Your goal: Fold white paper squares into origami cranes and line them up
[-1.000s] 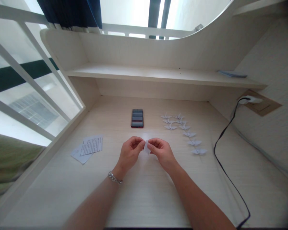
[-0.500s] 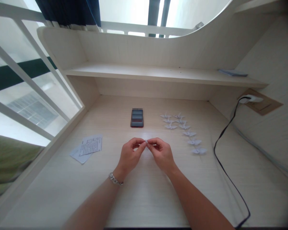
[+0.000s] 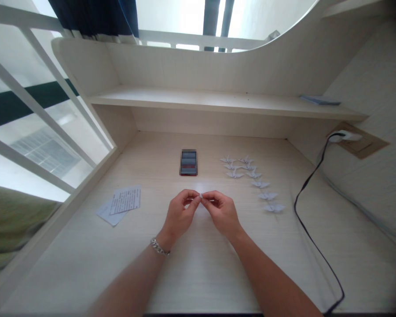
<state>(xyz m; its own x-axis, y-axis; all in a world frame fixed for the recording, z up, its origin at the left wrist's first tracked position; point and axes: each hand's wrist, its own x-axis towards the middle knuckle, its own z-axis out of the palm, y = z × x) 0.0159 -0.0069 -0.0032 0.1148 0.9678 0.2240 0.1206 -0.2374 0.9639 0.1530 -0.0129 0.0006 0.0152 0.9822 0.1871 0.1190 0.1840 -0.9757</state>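
Note:
My left hand (image 3: 184, 206) and my right hand (image 3: 220, 208) meet fingertip to fingertip above the middle of the desk. Both are closed in a pinch on a small piece of white folded paper (image 3: 201, 196), mostly hidden by the fingers, so its shape cannot be made out. To the right of my hands, several white paper cranes (image 3: 260, 184) stand in two rows that run into one line toward me. A phone (image 3: 188, 162), its screen blurred, lies just beyond my hands.
Two overlapping paper sheets (image 3: 125, 199), the upper one printed, lie at the left. A black cable (image 3: 304, 187) runs from the wall socket (image 3: 363, 147) down the right side. Across the back is a shelf (image 3: 191, 97) with flat papers (image 3: 320, 100) at its right end.

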